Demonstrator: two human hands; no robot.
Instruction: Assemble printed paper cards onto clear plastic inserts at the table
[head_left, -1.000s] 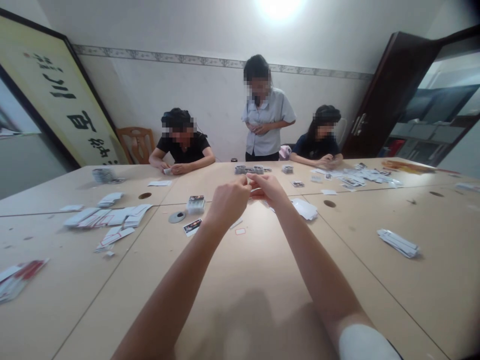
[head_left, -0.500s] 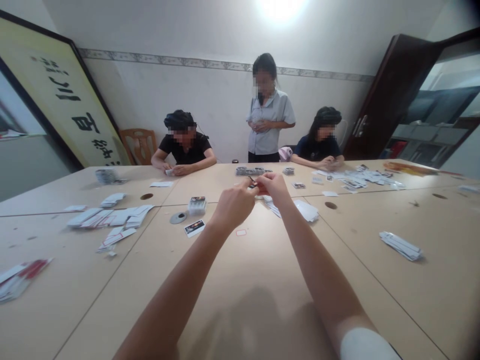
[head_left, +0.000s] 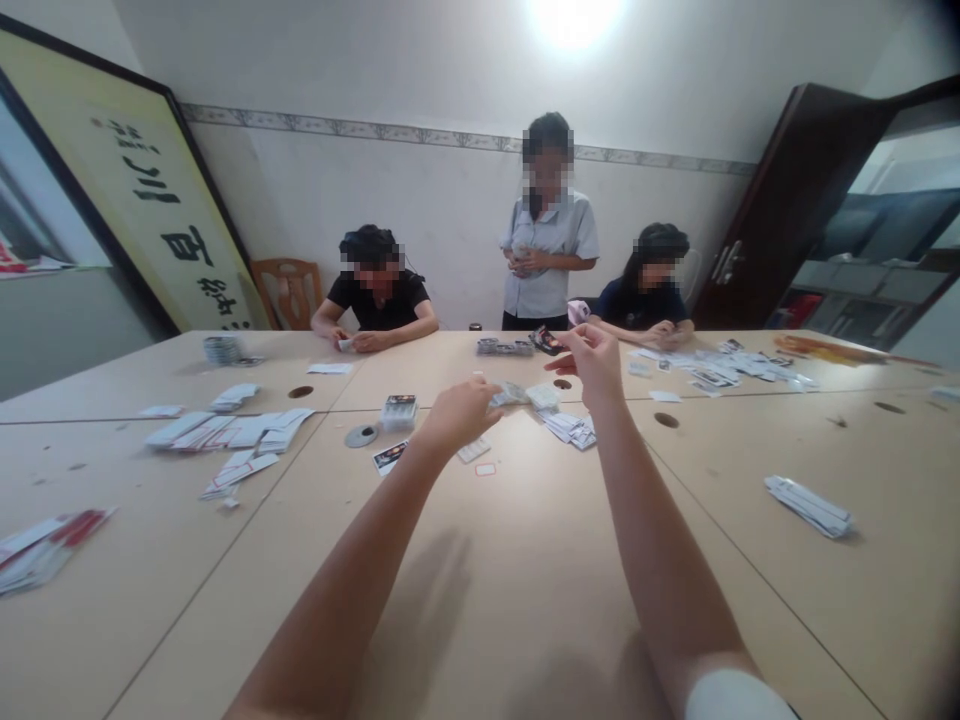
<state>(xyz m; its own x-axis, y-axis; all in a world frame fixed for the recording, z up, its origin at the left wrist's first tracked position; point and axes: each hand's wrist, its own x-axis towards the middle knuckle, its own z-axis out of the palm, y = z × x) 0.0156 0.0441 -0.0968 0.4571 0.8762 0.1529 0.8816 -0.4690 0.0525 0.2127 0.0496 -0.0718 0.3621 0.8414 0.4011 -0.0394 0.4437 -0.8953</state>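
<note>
My right hand (head_left: 598,365) is raised over the far part of the table, thumb and finger pinching a dark printed card (head_left: 549,341) that looks bent. To its left and lower, my left hand (head_left: 463,412) is closed at the fingertips on a small translucent plastic piece (head_left: 513,394); its exact kind is unclear. A pale clear packet (head_left: 544,397) lies just right of that piece, beside a pile of white slips (head_left: 571,430). Under my left wrist rests a whitish flat piece (head_left: 474,450), partly covered. A printed card (head_left: 390,457) is half hidden behind my left forearm.
Left of my left hand stand a clear box with a dark printed top (head_left: 399,411) and a grey tape roll (head_left: 361,436). White slips (head_left: 225,430) spread further left; another bundle (head_left: 808,507) lies right. Several people sit or stand across the table.
My hands, close together before, have separated. The right rose and moved right with the dark card; the left dropped slightly to the plastic piece. The view has shifted a little.
</note>
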